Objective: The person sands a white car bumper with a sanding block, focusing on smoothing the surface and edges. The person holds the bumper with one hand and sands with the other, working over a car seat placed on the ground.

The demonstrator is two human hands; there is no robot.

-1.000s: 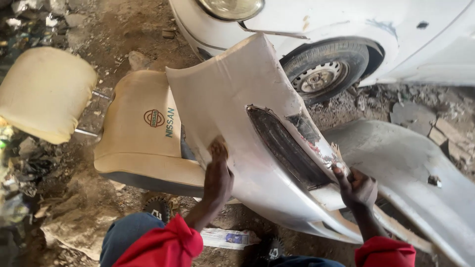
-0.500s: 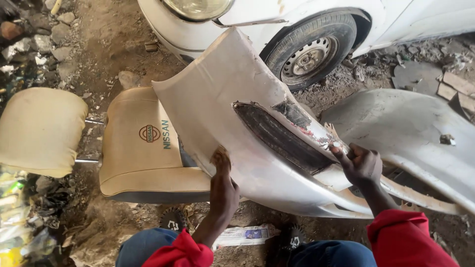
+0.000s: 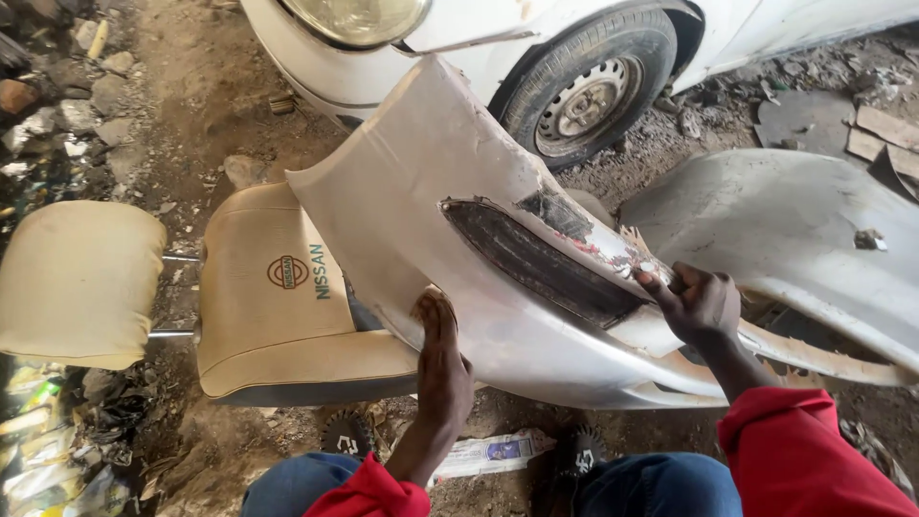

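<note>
**Both hands on a loose white bumper**

The person is sitting on the dirt ground (image 3: pixel 191 115) with the bumper (image 3: pixel 421 211) lying tilted across in front of the knees, its near edge resting on a tan car seat (image 3: pixel 278 325). The left hand (image 3: pixel 442 359) is pressing flat against the bumper's lower face, fingers straight and spread, gripping nothing. The right hand (image 3: pixel 699 304) is curling over the torn upper edge just beside the dark grille slot (image 3: pixel 536 260), its grip closing on that edge. A second grey panel (image 3: pixel 804 230) is lying to the right, behind the right hand. Beyond the bumper a white car (image 3: pixel 459 38) is standing with its wheel (image 3: pixel 584 96) close to the bumper's far edge. A headrest (image 3: pixel 77 282) is sticking out left of the seat
</note>
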